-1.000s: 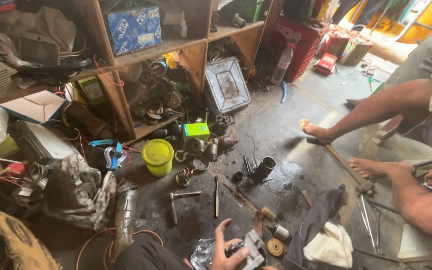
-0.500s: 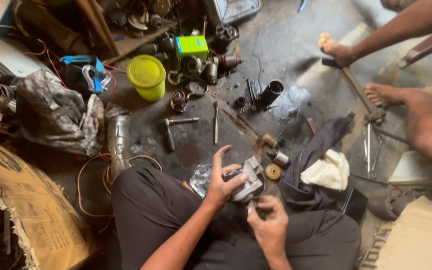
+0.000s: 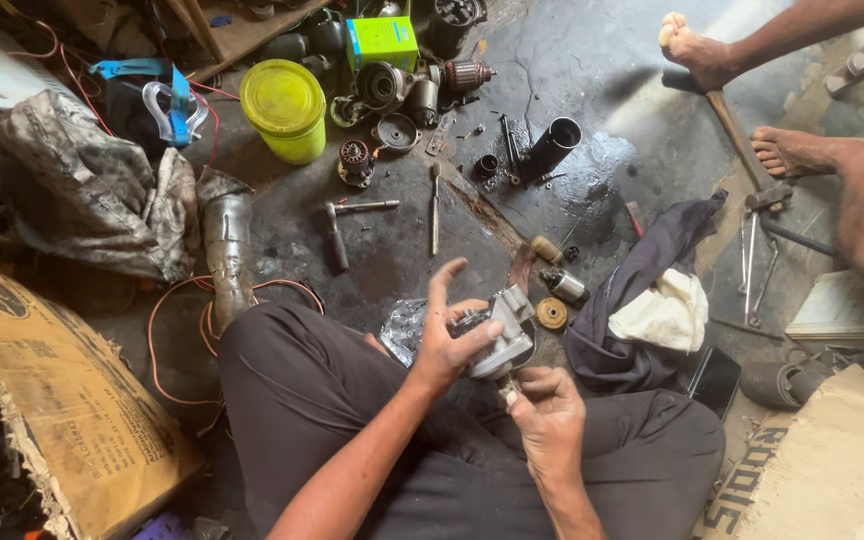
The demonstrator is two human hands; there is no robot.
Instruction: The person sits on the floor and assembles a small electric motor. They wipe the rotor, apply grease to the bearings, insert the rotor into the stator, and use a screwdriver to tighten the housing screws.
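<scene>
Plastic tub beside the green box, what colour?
Yellow tub, lid on; head view shows it.

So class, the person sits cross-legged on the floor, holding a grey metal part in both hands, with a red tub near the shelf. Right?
Not quite: the tub is yellow, not red, as the head view shows. The rest holds: left hand and right hand hold the grey metal part.

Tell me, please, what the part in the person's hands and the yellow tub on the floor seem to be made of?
The housing part, gripped by the left hand, looks like cast metal: dull grey, greasy, with machined edges. The yellow tub looks like plastic: smooth, evenly coloured, slightly glossy lid. The right hand holds something beneath the part; material unclear.
</scene>
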